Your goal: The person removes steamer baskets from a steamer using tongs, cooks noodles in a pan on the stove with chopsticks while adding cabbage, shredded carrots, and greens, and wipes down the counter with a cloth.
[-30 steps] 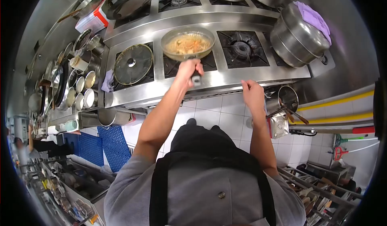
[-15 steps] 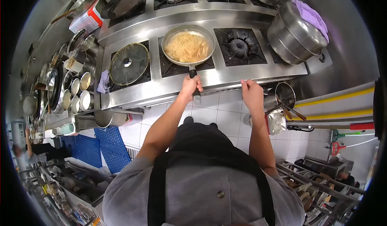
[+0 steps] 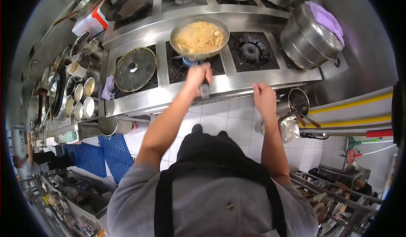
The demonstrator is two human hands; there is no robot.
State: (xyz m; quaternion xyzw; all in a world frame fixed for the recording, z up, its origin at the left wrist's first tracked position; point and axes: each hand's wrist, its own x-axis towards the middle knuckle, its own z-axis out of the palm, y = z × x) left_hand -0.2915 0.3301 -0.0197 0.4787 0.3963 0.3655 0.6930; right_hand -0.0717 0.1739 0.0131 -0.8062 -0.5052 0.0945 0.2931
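My left hand [image 3: 198, 79] is closed around the handle of a frying pan [image 3: 225, 42], raised and tilted above the front middle burner. Noodles [image 3: 200, 37] with small pale pieces fill the pan. Beneath it, a blue flame [image 3: 190, 61] shows on the burner. My right hand [image 3: 265, 95] is curled at the stove's front edge, right of the pan; its fingertips are turned under, so I cannot see whether they hold anything.
On the left burner lies a glass lid [image 3: 134, 70], with a purple cloth [image 3: 108, 87] beside it. An unlit burner [image 3: 251, 51] and a large steel pot [image 3: 308, 38] are to the right. Small containers [image 3: 89, 106] crowd the left shelf. A person [image 3: 31, 163] stands far left.
My left hand has moved forward and up, lifting the pan off the burner and uncovering the flame. The noodles have shifted in the pan. My right hand stays at the stove edge.
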